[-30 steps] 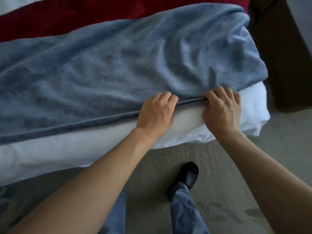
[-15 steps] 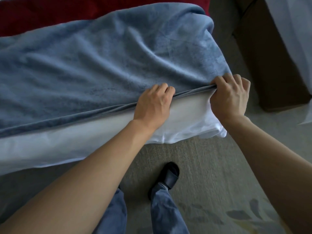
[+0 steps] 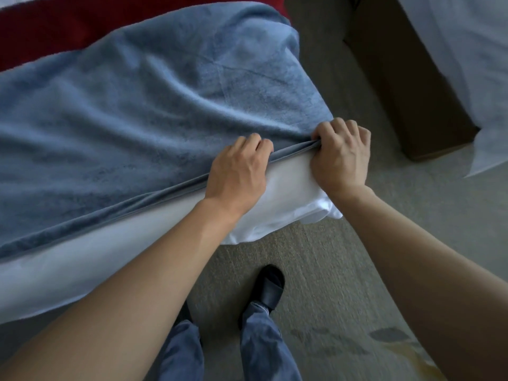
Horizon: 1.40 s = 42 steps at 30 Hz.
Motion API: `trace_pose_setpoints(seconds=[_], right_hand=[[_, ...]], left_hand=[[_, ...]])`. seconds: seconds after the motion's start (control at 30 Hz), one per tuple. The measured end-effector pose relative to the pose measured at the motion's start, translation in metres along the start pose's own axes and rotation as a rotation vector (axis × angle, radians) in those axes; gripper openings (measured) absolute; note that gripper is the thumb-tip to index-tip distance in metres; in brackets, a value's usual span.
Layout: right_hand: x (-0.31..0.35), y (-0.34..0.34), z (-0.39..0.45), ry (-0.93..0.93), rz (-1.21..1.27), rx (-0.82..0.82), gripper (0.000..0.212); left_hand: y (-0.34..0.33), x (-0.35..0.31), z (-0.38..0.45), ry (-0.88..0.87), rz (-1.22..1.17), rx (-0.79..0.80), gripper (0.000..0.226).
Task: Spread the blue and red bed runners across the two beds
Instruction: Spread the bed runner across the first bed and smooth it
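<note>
Blue runner [image 3: 143,111] lies rumpled across the white bed [image 3: 82,265], near hem running along the mattress edge. Left hand [image 3: 236,174] curls its fingers over that hem, likely pinning it in place; right hand [image 3: 341,158] clutches the bunched hem at the bed's corner, probably to pull it taut sideways. Red runner [image 3: 55,31] lies beyond the blue one on the same bed, partly covered. Second bed's white sheet [image 3: 467,50] is at top right, no runner visible on it. Spreading looks partway done.

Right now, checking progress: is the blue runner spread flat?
Spread but rumpled: the blue runner covers the bed, creased; both hands grip its edge.
</note>
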State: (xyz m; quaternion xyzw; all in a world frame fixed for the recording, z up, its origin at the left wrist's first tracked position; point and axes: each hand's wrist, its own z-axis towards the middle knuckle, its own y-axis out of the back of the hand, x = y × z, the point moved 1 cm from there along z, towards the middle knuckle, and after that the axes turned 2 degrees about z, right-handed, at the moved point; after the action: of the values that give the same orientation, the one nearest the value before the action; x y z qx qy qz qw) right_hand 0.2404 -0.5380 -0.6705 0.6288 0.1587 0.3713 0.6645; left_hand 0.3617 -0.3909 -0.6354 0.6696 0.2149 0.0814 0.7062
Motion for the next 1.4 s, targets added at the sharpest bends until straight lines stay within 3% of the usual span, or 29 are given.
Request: trace_pose_setpoints(seconds=[0.3, 0.7, 0.9, 1.03, 1.17, 1.3, 1.4], right_hand=[[-0.005, -0.007, 0.003, -0.03, 0.072, -0.039, 0.011], [-0.04, -0.029, 0.013, -0.205, 0.171, 0.038, 0.006], [-0.061, -0.033, -0.002, -0.322, 0.22, -0.129, 0.006], [-0.073, -0.037, -0.023, -0.337, 0.28, -0.008, 0.005], [-0.081, -0.034, -0.016, -0.245, 0.325, -0.009, 0.006], [-0.081, -0.023, -0.01, -0.137, 0.298, 0.304, 0.013], [-0.07, 0.003, 0.015, -0.13, 0.276, 0.258, 0.022]], left_hand=[[-0.01, -0.051, 0.049, -0.115, -0.001, 0.058, 0.011], [-0.04, -0.081, 0.11, -0.237, 0.047, 0.279, 0.02], [-0.035, -0.098, 0.108, -0.209, -0.035, 0.27, 0.01], [-0.051, -0.115, 0.092, -0.223, -0.024, 0.345, 0.01], [-0.056, -0.115, 0.093, -0.158, -0.064, 0.262, 0.011], [-0.051, -0.113, 0.089, -0.181, -0.084, 0.307, 0.013], [-0.02, -0.097, 0.096, -0.149, -0.156, 0.228, 0.006]])
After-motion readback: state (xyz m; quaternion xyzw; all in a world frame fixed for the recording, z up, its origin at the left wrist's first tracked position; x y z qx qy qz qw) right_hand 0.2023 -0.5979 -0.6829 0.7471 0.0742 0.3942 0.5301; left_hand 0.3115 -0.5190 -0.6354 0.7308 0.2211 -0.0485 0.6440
